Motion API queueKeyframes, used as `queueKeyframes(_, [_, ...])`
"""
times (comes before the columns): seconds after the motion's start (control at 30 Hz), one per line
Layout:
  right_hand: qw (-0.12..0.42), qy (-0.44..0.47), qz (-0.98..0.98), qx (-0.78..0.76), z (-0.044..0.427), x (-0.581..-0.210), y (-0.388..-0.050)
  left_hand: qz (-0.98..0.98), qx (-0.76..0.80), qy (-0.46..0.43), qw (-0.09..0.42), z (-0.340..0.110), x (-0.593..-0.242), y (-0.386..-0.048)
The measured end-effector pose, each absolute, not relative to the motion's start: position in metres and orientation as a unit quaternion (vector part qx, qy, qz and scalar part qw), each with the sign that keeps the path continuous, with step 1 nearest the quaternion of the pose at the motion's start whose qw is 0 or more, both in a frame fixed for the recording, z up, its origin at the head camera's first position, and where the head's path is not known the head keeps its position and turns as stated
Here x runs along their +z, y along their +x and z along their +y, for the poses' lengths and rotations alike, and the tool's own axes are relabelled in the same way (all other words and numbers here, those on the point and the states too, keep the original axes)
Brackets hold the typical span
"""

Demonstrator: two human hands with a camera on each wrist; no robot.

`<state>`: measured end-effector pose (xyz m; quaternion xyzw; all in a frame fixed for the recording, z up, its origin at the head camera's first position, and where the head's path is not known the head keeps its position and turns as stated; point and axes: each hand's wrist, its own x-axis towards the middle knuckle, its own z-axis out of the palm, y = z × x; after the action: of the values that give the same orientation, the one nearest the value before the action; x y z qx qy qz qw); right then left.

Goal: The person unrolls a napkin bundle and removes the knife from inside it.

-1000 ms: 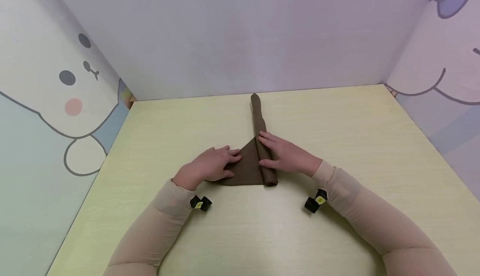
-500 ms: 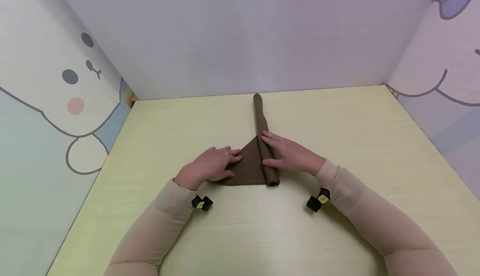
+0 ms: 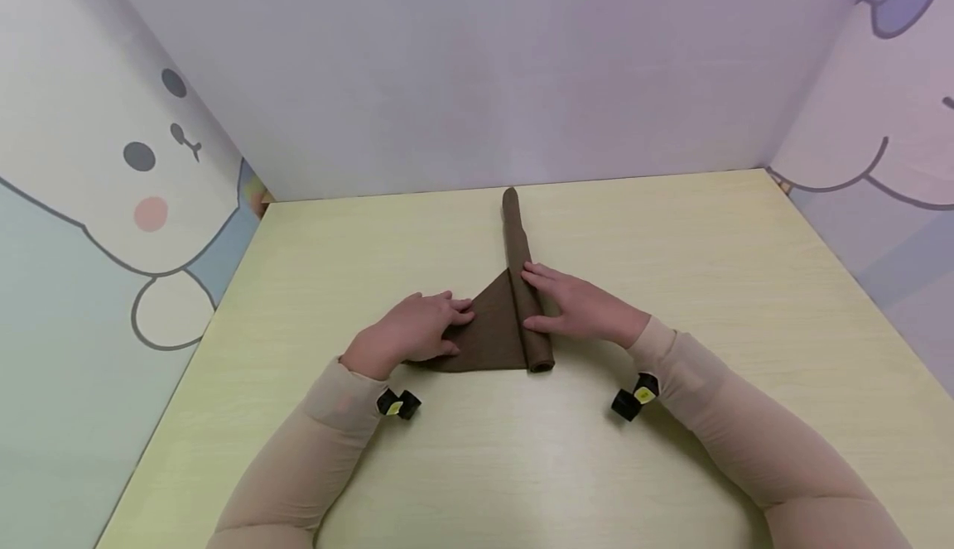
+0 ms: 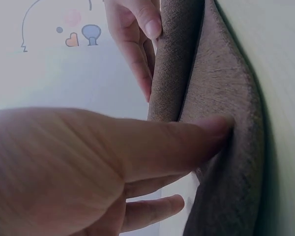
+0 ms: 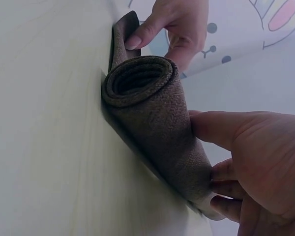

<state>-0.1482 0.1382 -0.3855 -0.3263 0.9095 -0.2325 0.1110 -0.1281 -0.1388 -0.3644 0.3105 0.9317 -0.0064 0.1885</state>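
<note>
A brown cloth lies on the table in the head view, a flat triangular part at its left. Its right side is wound into a long roll that points to the far edge. My left hand rests on the flat part, and in the left wrist view its thumb presses a dent into the cloth. Against the right side of the roll my right hand lays its thumb and straight fingertips. The right wrist view shows the roll's spiral near end. The cloth's left corner is partly hidden under my left hand.
The pale wooden table meets a plain light wall behind the cloth. Side panels with cartoon animals stand left and right. A small black camera sits at the right wrist, another at the left.
My right hand has shifted slightly to the right along the roll's side. My left hand has drawn back a little to the left on the flat part. The roll looks much the same.
</note>
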Motion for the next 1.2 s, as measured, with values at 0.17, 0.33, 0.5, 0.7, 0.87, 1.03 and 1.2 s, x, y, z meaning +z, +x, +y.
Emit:
queueKeyframes(0.17, [0.115, -0.323, 0.912, -0.226, 0.1396, -0.3855, -0.1482, 0.934, -0.007, 0.301, 0.192, -0.1407, -0.3633, -0.1278])
queueKeyframes(0.33, [0.120, -0.320, 0.912, -0.227, 0.1416, -0.3841, -0.1484, 0.935, -0.007, 0.300, 0.191, -0.1414, -0.3612, -0.1274])
queueKeyframes(0.5, [0.127, -0.319, 0.911, -0.230, 0.1436, -0.3839, -0.1490, 0.936, -0.017, 0.294, 0.192, -0.1412, -0.3590, -0.1266])
queueKeyframes(0.7, [0.134, -0.316, 0.911, -0.228, 0.1454, -0.3847, -0.1508, 0.938, -0.033, 0.285, 0.193, -0.1413, -0.3574, -0.1263])
queueKeyframes(0.87, [0.141, -0.313, 0.911, -0.229, 0.1467, -0.3840, -0.1516, 0.939, -0.033, 0.285, 0.193, -0.1416, -0.3570, -0.1261])
queueKeyframes(1.03, [0.145, -0.313, 0.910, -0.231, 0.1471, -0.3828, -0.1514, 0.939, -0.026, 0.287, 0.189, -0.1424, -0.3565, -0.1256])
queueKeyframes(1.2, [0.138, -0.318, 0.910, -0.229, 0.1466, -0.3824, -0.1510, 0.938, -0.004, 0.297, 0.177, -0.1414, -0.3588, -0.1257])
